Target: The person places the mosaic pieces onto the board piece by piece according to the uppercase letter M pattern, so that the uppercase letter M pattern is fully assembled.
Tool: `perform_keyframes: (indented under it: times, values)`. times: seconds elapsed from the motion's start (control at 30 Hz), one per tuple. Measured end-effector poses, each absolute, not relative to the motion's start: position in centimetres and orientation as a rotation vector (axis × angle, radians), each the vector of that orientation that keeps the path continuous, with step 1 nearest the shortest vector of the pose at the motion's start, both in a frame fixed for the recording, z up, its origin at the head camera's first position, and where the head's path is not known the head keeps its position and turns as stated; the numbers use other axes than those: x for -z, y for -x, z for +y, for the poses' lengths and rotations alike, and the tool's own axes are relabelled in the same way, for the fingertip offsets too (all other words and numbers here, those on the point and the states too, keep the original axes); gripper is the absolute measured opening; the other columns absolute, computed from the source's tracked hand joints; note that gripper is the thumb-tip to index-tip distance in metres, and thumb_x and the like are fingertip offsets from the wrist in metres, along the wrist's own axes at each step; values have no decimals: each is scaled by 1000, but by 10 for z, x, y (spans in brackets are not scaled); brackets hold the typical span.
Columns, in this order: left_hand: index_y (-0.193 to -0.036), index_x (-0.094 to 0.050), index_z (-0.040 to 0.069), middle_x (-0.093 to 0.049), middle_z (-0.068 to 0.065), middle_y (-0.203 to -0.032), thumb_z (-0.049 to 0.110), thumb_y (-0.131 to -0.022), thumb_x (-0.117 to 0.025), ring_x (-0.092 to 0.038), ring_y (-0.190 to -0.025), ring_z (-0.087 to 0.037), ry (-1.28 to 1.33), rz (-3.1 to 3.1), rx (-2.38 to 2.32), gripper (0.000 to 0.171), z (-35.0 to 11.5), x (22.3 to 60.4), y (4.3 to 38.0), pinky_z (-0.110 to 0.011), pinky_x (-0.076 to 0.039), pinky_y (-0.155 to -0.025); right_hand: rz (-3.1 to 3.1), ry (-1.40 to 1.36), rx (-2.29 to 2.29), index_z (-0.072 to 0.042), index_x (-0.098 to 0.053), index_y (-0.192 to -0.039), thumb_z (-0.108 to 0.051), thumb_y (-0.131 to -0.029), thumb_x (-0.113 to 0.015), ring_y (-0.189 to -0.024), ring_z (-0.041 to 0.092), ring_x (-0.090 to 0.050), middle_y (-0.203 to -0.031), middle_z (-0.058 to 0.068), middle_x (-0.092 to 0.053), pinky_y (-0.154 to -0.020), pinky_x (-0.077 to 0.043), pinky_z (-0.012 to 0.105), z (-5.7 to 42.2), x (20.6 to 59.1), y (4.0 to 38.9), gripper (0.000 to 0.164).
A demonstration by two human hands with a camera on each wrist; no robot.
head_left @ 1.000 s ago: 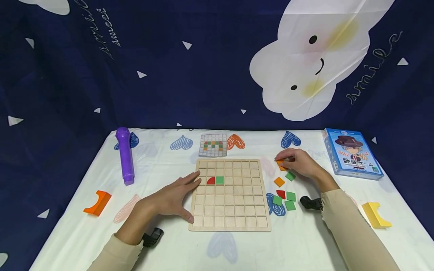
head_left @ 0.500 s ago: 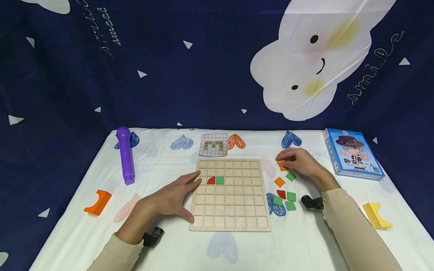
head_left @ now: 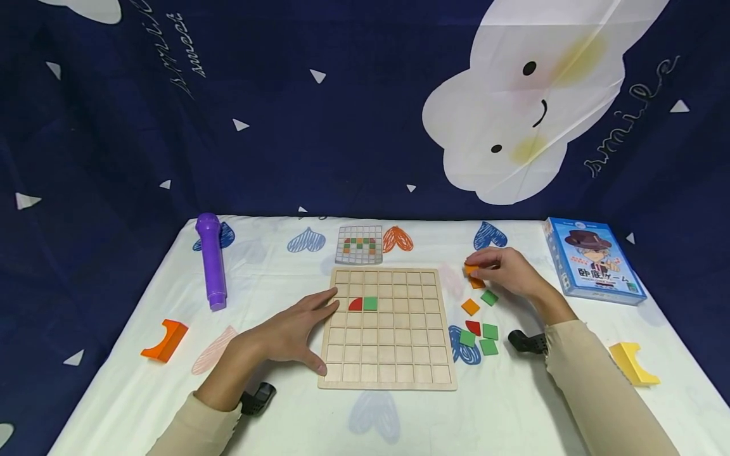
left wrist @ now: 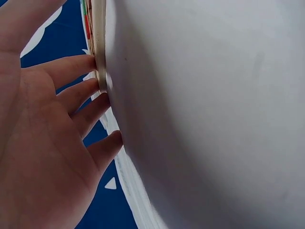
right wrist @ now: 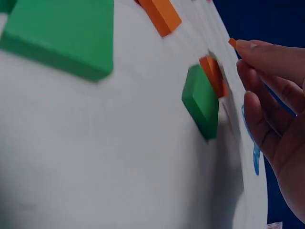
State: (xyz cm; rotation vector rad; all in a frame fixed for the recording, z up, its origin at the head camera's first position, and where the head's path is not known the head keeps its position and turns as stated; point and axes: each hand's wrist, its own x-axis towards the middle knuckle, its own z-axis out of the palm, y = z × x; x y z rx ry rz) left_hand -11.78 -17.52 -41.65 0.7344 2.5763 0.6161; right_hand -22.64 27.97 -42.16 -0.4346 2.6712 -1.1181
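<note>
The right hand (head_left: 504, 273) is pinching an orange tile (right wrist: 232, 43) between thumb and fingers, near another orange tile (right wrist: 214, 76). The left hand (head_left: 291, 332) is spreading its fingers, gripping nothing and touching the left edge of the wooden grid board (head_left: 393, 354).

On the board, a red quarter-circle tile (head_left: 356, 304) and a green square tile (head_left: 370, 304) are sitting side by side. The filling seems to be only beginning: most cells are lying bare, while two orange, one red and four green tiles (head_left: 490, 331) are lying loose right of the board on the tabletop (head_left: 485, 405). Beyond the board, a pattern card (head_left: 359, 245) is lying flat.

Compared with one second earlier, the pinched tile is showing slightly more apart from its orange neighbour; the board's two tiles are staying put.
</note>
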Motion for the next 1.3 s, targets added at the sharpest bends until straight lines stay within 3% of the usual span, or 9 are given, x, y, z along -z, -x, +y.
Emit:
perform_keyframes:
  times: [0.1, 0.33, 0.6, 1.0, 1.3]
  values:
    - [-157, -36, 2, -17, -10, -173, 51, -61, -94, -21, -159, -35, -731, 2575, -620, 122, -175, 417, 118, -55, -30, -125, 2659, 447, 1143, -5, -75, -121, -7, -94, -71, -117, 32, -63, -132, 20, -68, -82, -53, 11, 275, 421, 224, 27]
    - [-157, -36, 2, -17, -11, -173, 51, -61, -94, -21, -159, -36, -736, 2579, -616, 123, -177, 417, 117, -55, -30, -125, 2598, 489, 1185, -6, -76, -120, -8, -92, -72, -93, 16, -68, -132, 19, -68, -70, -60, 23, 254, 420, 220, 28]
    - [-158, -36, 3, -17, -11, -173, 51, -61, -94, -22, -159, -35, -732, 2583, -615, 122, -178, 417, 116, -55, -31, -125, 2558, 579, 1212, -10, -77, -119, -9, -91, -73, -121, 31, -66, -131, 14, -70, -84, -54, 13, 228, 419, 211, 28]
    - [-158, -35, 3, -16, -10, -173, 52, -62, -94, -21, -159, -36, -734, 2572, -610, 123, -177, 417, 118, -56, -31, -124, 2494, 604, 1199, -16, -80, -110, -17, -88, -80, -101, 14, -70, -116, 6, -77, -84, -57, 19, 191, 424, 201, 22]
    - [-158, -35, 4, -15, -8, -174, 52, -61, -94, -20, -159, -34, -724, 2576, -604, 123, -176, 419, 119, -54, -31, -125, 2411, 727, 1230, -13, -80, -109, -20, -87, -82, -87, 10, -70, -110, 6, -78, -79, -57, 20, 164, 421, 195, 23]
